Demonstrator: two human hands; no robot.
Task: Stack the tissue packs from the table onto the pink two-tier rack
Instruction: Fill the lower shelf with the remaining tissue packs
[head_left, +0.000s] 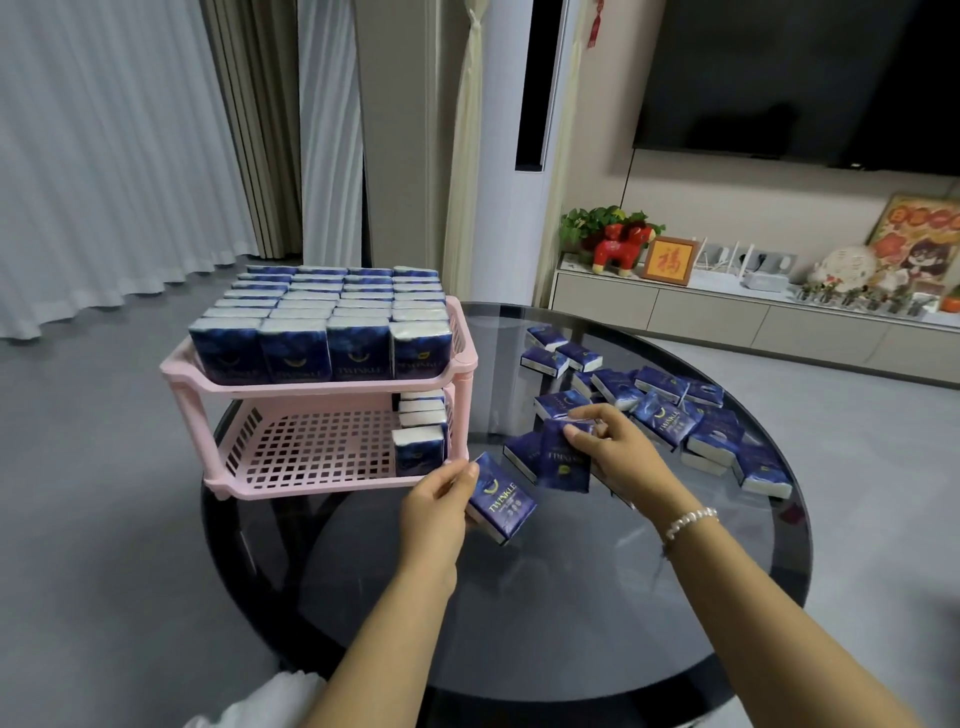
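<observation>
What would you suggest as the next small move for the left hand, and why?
Probably slide the pack held by the left hand into the lower tier, beside the short row of packs at its right end. The upper tier looks full, while most of the lower one is bare.

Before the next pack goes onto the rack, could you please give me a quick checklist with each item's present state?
1. Left hand grips its tissue pack: ok.
2. Right hand pinches a second pack: ok.
3. Free room on the lower tier: ok, only one row at its right end.
4. Free room on the upper tier: not ok, full.
5. Loose packs remain on the table: ok.
6. Rack standing steady: cannot tell.
</observation>
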